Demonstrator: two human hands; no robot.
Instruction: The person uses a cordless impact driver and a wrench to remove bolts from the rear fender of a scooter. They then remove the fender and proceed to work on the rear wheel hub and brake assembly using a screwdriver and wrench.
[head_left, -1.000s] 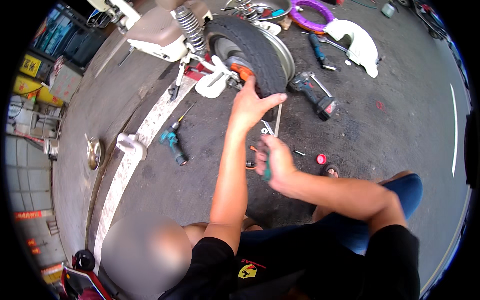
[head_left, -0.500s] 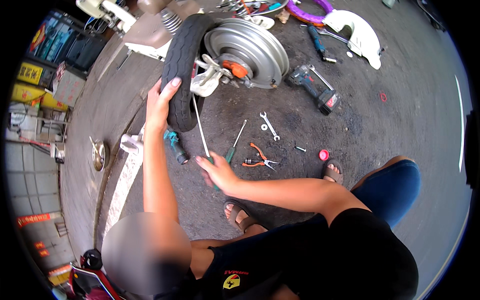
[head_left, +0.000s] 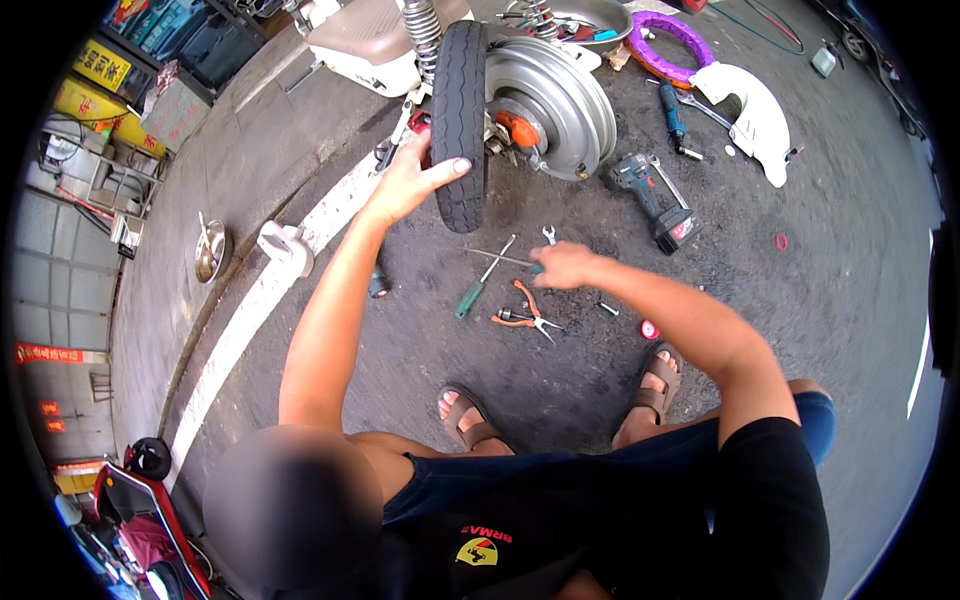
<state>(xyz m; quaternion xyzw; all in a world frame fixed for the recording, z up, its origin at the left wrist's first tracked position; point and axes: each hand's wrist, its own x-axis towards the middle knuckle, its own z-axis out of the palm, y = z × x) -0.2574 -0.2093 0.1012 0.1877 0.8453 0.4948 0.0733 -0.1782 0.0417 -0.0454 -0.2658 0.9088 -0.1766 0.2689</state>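
My left hand (head_left: 412, 182) grips the lower left side of a black tyre (head_left: 460, 120), its thumb across the tread and its fingers behind the sidewall. The tyre stands upright beside a silver wheel rim (head_left: 592, 115) with an orange part at the hub. My right hand (head_left: 565, 266) is closed around the green handle of a screwdriver (head_left: 505, 258), whose thin shaft points left below the tyre, apart from it. Underneath lies a second green-handled screwdriver (head_left: 470, 298). Orange-handled pliers (head_left: 525, 312) rest on the ground nearby, and an open-end wrench (head_left: 549, 234) is partly hidden by my right hand.
To the right lie a cordless impact wrench (head_left: 650, 205), a blue ratchet tool (head_left: 672, 115), a white fender (head_left: 762, 130) and a purple ring (head_left: 668, 35). A bolt (head_left: 609, 309) and a red cap (head_left: 650, 329) sit near my right foot. A metal bowl (head_left: 212, 252) is at left.
The screwdriver has come away from the tyre and swung to the right with my right hand. My left hand still holds the tyre, now turned more upright. The view has shifted.
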